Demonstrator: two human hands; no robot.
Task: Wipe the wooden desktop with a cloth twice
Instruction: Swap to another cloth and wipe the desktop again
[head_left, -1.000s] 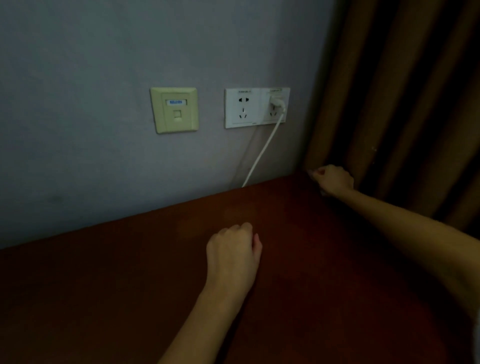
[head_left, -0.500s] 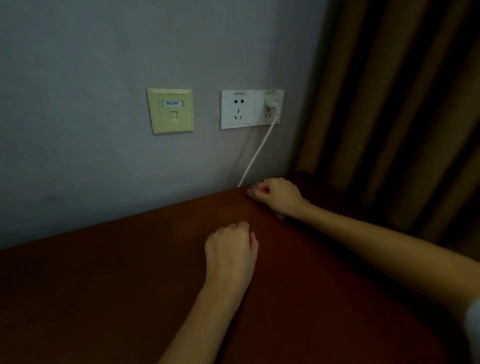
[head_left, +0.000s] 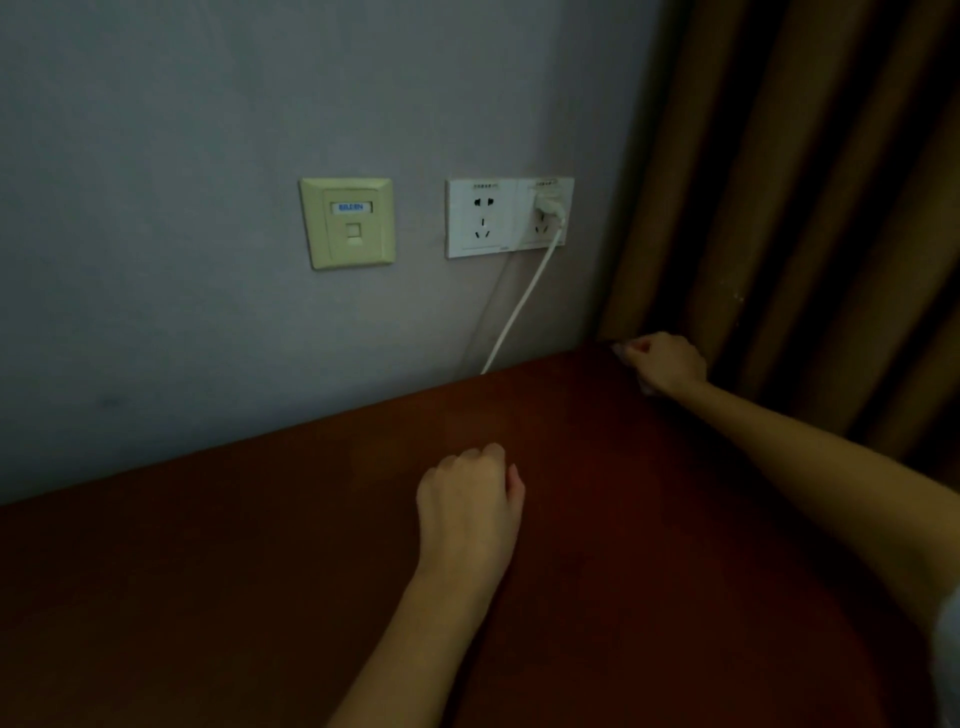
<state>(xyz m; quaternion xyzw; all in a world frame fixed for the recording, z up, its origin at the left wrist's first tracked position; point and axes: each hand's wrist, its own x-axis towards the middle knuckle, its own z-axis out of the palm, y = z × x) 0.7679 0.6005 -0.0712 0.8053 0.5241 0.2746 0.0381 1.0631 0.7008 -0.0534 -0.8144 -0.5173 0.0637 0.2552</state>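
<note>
The dark reddish wooden desktop (head_left: 260, 597) fills the lower part of the head view. My right hand (head_left: 667, 361) is at the desk's far right corner, by the curtain, gripping a small pale cloth (head_left: 620, 349) against the wood; only slivers of the cloth show past the fingers. My left hand (head_left: 467, 504) rests on the middle of the desktop with its fingers curled under and nothing in it.
A grey wall runs along the desk's far edge, with a beige network socket (head_left: 347, 222) and a white power outlet (head_left: 509, 217). A white cable (head_left: 519, 306) hangs from the outlet down behind the desk. Brown curtains (head_left: 805, 208) hang at the right.
My right hand swept left with the cloth along the back edge to near the cable, then returned right to the far corner by the curtain. The left hand stayed put.
</note>
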